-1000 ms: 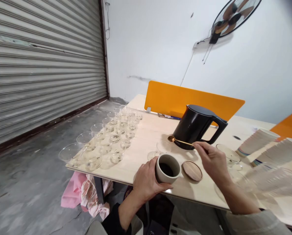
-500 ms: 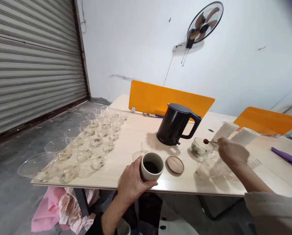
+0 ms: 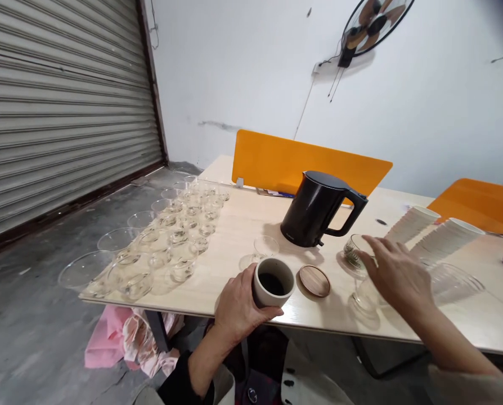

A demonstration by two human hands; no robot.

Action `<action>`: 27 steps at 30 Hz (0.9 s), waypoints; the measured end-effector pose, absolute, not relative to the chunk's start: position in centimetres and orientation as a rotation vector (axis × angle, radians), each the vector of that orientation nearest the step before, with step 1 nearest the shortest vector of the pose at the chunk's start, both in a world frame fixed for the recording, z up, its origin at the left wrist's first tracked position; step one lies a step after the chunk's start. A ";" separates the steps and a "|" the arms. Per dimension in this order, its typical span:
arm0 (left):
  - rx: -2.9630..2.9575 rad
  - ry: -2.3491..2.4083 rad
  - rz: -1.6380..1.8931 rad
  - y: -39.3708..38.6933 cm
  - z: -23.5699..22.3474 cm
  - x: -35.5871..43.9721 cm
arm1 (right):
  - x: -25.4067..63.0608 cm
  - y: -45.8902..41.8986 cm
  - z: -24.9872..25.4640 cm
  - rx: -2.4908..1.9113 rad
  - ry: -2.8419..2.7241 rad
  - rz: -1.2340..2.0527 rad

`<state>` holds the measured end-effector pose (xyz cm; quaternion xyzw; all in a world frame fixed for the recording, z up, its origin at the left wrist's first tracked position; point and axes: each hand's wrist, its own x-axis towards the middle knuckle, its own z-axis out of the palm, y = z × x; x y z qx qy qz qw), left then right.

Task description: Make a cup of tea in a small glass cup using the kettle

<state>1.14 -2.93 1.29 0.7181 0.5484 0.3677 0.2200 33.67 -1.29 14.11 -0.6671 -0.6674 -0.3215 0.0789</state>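
My left hand (image 3: pixel 237 309) is wrapped around a pale ceramic cup (image 3: pixel 292 284), tilted toward me at the table's front edge. Something dark lies at the bottom of the cup. My right hand (image 3: pixel 397 273) is stretched out over the right part of the table with its fingers extended. Just beyond its fingertips stands a small glass cup (image 3: pixel 354 250) with green leaves in it, partly covered by the hand. Under the hand are clear glass cups (image 3: pixel 365 298). Between my hands lies a round wooden lid or coaster (image 3: pixel 314 281). No spoon can be made out now.
A black electric kettle (image 3: pixel 317 211) stands behind the coaster, near a clear glass (image 3: pixel 266 247). Rows of clear cups (image 3: pixel 184 261) fill the table's left side. Stacks of white paper cups (image 3: pixel 445 239) stand at right. An orange divider (image 3: pixel 268 160) runs along the back.
The spoon with dark contents, held in my right hand earlier, is no longer seen; those fingers have opened out. My left hand still holds the cup. The view has shifted slightly.
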 end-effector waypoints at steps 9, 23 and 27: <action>2.020 1.487 1.053 -3.2 1.5 0.9 | 29.5 -1.6 4.3 -1.716 -2.376 -0.269; 2.055 1.435 1.060 -3.1 1.8 0.9 | 21.7 -4.1 10.9 -1.202 -2.338 -0.019; 2.072 1.372 1.096 -3.0 1.6 0.9 | 19.7 -3.6 11.1 -1.226 -2.498 -0.130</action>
